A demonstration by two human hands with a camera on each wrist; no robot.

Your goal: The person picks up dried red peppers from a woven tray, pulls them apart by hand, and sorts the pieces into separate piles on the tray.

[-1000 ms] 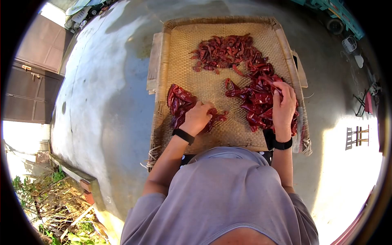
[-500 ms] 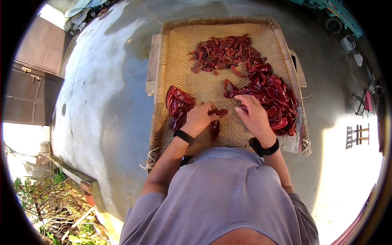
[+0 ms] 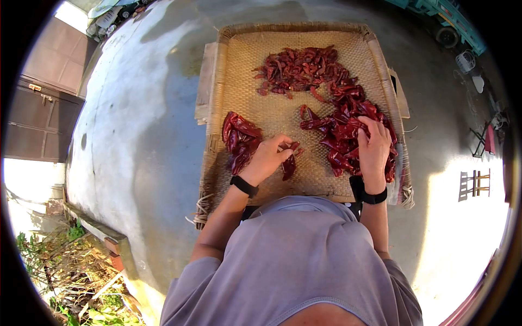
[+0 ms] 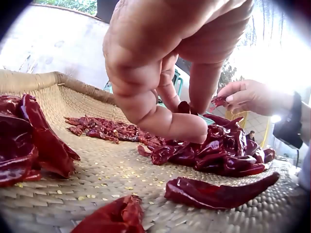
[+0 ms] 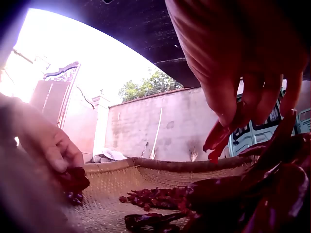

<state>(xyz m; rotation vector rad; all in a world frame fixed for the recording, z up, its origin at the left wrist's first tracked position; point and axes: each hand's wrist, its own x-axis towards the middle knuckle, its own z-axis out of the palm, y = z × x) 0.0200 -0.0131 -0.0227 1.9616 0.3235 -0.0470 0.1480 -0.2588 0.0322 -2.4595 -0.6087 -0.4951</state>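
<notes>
Dried red chili peppers lie in separate heaps on a woven tray (image 3: 239,60). My left hand (image 3: 265,159) pinches a dark red chili (image 4: 183,108) between thumb and finger, at the right side of the left heap (image 3: 237,138). Below that hand, loose chilies (image 4: 218,193) lie on the weave. My right hand (image 3: 375,149) is over the large right heap of whole glossy chilies (image 3: 338,138). Its fingertips pinch a red chili piece (image 5: 218,140), which hangs above the heap in the right wrist view.
At the tray's far side lies a heap of smaller, drier chili pieces (image 3: 296,68). Pale seeds (image 4: 129,188) are scattered on the weave. The tray's raised rim (image 3: 293,26) runs around it. Beyond are a concrete floor (image 3: 147,125) and a small wooden stool (image 3: 482,181).
My right hand came left, close to my left hand, then went back over the right heap. My left hand has shifted slightly right, and a chili now lies below it.
</notes>
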